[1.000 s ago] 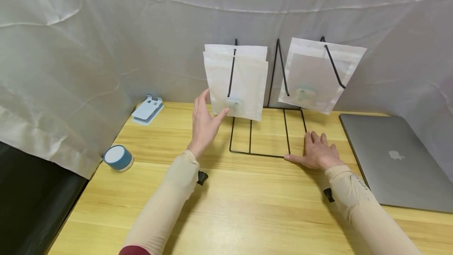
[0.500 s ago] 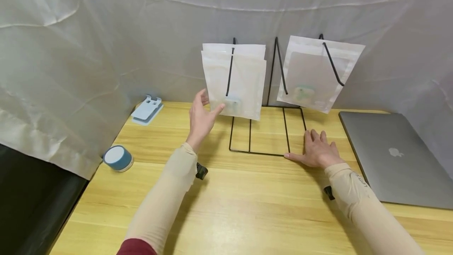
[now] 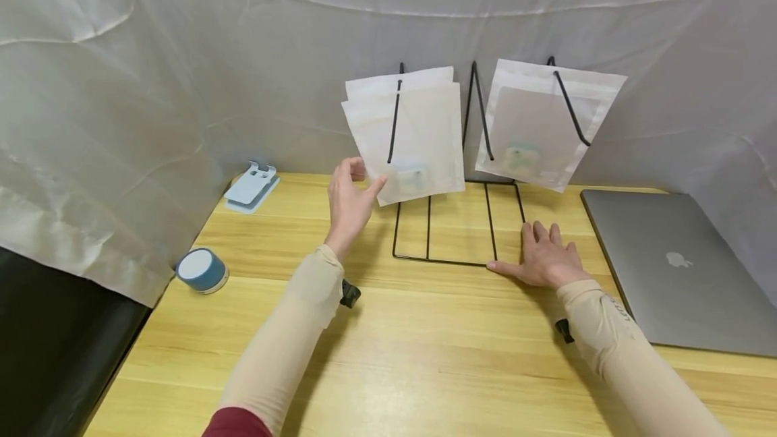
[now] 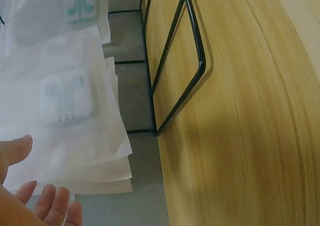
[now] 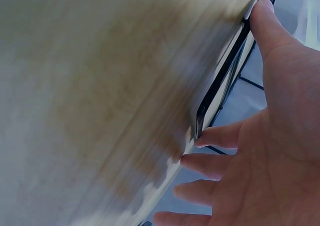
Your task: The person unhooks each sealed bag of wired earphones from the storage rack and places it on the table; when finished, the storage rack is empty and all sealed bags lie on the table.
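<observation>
Left hand (image 3: 349,204), relaxed and gripping nothing, is at the lower left edge of white pouches (image 3: 419,133) hanging tilted on the left prong (image 3: 394,123) of a black rack (image 3: 427,259). Right hand (image 3: 546,258), fingers spread, touches the rack's base. Grey laptop (image 3: 680,288) bears an Apple logo (image 3: 678,259); lettering (image 3: 617,309) on the right sleeve (image 3: 625,356) is partly legible.

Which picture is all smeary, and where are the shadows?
Right wrist view: the table looks smeary, its grain blurred, while the right hand looks clearer; left wrist view: the black rack throws a shadow on the table; head view: a shadow lies beside the left sleeve.
</observation>
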A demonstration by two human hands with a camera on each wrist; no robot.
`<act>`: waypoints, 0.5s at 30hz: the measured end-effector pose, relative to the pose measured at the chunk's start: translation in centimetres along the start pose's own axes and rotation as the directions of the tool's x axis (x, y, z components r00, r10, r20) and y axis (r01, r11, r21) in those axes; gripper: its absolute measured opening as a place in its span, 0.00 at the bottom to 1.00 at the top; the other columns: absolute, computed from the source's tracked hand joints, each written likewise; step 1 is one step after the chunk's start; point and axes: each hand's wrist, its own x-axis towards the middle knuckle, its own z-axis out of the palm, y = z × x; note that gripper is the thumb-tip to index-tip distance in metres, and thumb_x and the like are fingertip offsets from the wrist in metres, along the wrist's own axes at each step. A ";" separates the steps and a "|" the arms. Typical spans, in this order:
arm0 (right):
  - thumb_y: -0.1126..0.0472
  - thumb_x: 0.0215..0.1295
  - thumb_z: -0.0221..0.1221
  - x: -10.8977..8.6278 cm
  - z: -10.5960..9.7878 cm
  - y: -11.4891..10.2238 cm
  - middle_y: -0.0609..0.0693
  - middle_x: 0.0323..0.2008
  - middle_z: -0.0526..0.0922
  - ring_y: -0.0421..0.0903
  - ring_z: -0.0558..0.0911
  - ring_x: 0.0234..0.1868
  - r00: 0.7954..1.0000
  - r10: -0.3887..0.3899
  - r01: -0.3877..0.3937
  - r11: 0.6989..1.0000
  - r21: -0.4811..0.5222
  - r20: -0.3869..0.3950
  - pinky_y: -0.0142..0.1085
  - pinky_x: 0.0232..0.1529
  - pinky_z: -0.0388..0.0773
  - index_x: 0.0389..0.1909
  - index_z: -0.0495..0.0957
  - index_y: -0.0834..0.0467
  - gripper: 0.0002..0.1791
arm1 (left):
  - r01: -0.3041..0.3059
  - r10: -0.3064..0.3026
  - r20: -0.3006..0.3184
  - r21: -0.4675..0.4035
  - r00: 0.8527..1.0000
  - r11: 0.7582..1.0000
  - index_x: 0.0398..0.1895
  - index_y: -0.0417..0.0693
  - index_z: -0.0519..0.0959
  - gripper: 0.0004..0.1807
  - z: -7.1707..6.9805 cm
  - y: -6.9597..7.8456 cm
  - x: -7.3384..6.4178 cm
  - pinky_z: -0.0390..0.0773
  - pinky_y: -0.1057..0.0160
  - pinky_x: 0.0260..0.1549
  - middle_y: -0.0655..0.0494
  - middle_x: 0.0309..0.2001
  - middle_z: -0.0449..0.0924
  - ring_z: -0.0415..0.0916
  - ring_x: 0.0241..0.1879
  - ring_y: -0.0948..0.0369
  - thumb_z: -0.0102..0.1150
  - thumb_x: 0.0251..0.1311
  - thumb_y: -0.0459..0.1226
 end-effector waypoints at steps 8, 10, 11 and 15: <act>0.18 0.54 0.50 0.1 0.0 0.0 0.75 0.73 0.39 0.78 0.38 0.70 1.000 0.002 -0.002 1.000 0.000 -0.012 0.74 0.62 0.42 0.74 0.43 0.73 0.70 | -0.092 0.096 -0.062 0.065 0.993 0.994 0.41 0.40 0.82 0.16 -0.1 0.0 -0.3 0.64 0.60 0.42 0.53 0.38 0.58 0.60 0.41 0.55 0.70 0.60 0.44; 0.18 0.53 0.50 0.1 0.0 0.0 0.75 0.73 0.38 0.78 0.37 0.70 1.000 0.003 -0.003 1.000 0.002 -0.015 0.74 0.62 0.41 0.74 0.44 0.73 0.70 | -0.111 0.116 -0.071 0.076 0.991 0.991 0.39 0.40 0.83 0.15 -0.1 0.0 -0.5 0.62 0.60 0.41 0.55 0.37 0.55 0.58 0.41 0.56 0.70 0.59 0.44; 0.18 0.53 0.50 0.1 0.0 0.1 0.75 0.73 0.37 0.77 0.37 0.70 1.000 0.003 -0.003 1.000 0.002 -0.015 0.74 0.62 0.41 0.74 0.44 0.73 0.70 | -0.110 0.115 -0.073 0.075 0.991 0.991 0.36 0.40 0.83 0.15 -0.1 0.0 -0.6 0.62 0.61 0.41 0.55 0.36 0.54 0.58 0.41 0.56 0.70 0.59 0.44; 0.18 0.52 0.50 0.1 0.0 0.1 0.75 0.73 0.37 0.77 0.36 0.70 1.000 0.003 -0.003 1.000 0.003 -0.015 0.74 0.62 0.41 0.74 0.44 0.74 0.70 | -0.111 0.117 -0.081 0.076 0.990 0.991 0.28 0.41 0.80 0.15 -0.4 0.1 -0.8 0.63 0.60 0.43 0.55 0.37 0.54 0.58 0.41 0.56 0.71 0.58 0.44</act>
